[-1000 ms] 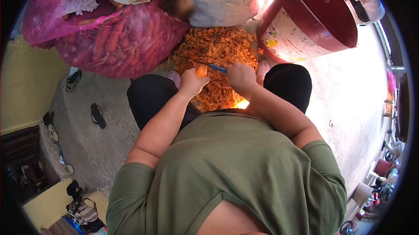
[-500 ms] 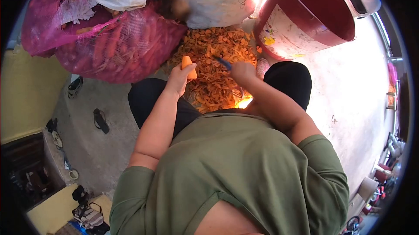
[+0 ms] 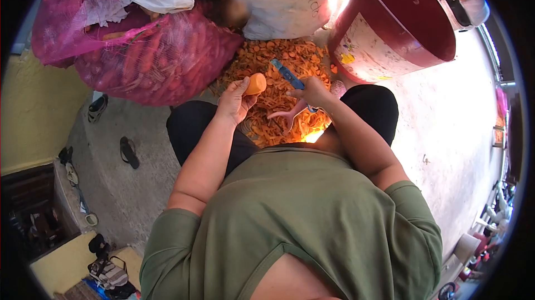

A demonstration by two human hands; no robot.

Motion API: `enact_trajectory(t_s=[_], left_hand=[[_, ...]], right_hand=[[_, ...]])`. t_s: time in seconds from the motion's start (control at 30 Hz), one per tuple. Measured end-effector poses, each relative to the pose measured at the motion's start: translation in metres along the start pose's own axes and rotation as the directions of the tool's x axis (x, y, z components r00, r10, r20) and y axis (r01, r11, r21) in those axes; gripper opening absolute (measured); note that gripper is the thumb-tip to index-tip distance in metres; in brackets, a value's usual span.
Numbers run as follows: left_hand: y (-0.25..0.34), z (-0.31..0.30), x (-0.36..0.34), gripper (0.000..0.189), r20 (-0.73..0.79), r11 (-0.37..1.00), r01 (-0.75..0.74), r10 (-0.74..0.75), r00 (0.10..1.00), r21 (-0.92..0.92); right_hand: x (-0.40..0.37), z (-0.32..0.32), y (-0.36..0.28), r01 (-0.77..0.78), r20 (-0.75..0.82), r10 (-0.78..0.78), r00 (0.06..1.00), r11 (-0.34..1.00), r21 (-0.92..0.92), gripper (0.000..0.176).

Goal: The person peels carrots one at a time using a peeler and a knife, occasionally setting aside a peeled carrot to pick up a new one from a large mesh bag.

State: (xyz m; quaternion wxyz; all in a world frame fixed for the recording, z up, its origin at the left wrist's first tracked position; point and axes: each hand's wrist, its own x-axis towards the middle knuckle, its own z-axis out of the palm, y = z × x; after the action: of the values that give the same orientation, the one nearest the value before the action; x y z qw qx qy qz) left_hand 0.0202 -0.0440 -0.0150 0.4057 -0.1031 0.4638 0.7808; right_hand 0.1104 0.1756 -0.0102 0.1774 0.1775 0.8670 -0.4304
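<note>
From the head camera I see the left hand (image 3: 235,100) gripping the carrot (image 3: 256,84) above the near left part of the peelings (image 3: 284,56); the fingers cover its lower end. The right hand (image 3: 314,94) is grasping the blue tool (image 3: 288,75), whose light end points up and left, near the carrot but apart from it. My palm side is hidden there, and some blue shows below the hand; I cannot tell if it is the same piece. A pale forked thing (image 3: 285,115) under this hand is hard to make out. Between the sacks, a brown shape (image 3: 236,9) is blurred. The white sack (image 3: 281,7) and the bucket (image 3: 356,49) are cut off at the top edge. The pink sack (image 3: 150,66) bounds the peelings at left, the bucket at right; floor (image 3: 440,110) spreads outside both knees.
</note>
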Motion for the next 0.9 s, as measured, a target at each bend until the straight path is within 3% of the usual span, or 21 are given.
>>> enact_trajectory(t_s=[0.17,0.27,0.3,0.37,0.67,0.77,0.83,0.9], left_hand=[[0.0,0.003,-0.001,0.035,0.053,0.998,0.059,-0.059,0.997,0.006],[-0.001,0.001,-0.001,0.038,0.06,0.998,0.049,-0.051,0.997,0.033],[-0.001,0.001,0.0,0.038,0.072,0.998,0.042,-0.045,0.996,0.043],[-0.002,0.0,0.001,0.039,0.085,0.998,0.041,-0.044,0.995,0.047],[0.004,0.017,-0.012,0.038,0.183,0.992,0.123,-0.118,0.976,-0.017],[0.006,0.015,-0.011,0.036,0.243,0.984,0.17,-0.152,0.958,-0.052],[0.011,0.019,-0.015,0.032,0.286,0.982,0.185,-0.165,0.944,-0.044],[0.01,0.024,-0.019,0.027,0.213,0.992,0.102,-0.115,0.97,0.072]], right_hand=[[0.006,0.011,0.005,-0.184,0.077,0.172,0.982,0.965,0.188,0.044],[0.004,0.01,0.001,-0.172,0.084,0.15,0.985,0.812,0.558,0.043],[0.001,0.01,-0.002,-0.102,0.048,0.091,0.995,0.827,0.553,0.042],[-0.005,0.012,-0.008,0.037,-0.022,-0.029,0.999,0.844,0.535,0.04],[-0.003,0.006,-0.012,0.012,0.002,-0.012,1.0,0.973,0.23,0.031],[-0.004,0.016,0.0,0.236,-0.087,-0.227,0.97,0.965,0.111,0.027],[-0.016,0.012,-0.019,0.187,-0.117,-0.191,0.975,0.981,-0.043,0.026],[-0.03,0.009,-0.038,0.169,-0.146,-0.204,0.968,0.961,-0.221,0.027]])
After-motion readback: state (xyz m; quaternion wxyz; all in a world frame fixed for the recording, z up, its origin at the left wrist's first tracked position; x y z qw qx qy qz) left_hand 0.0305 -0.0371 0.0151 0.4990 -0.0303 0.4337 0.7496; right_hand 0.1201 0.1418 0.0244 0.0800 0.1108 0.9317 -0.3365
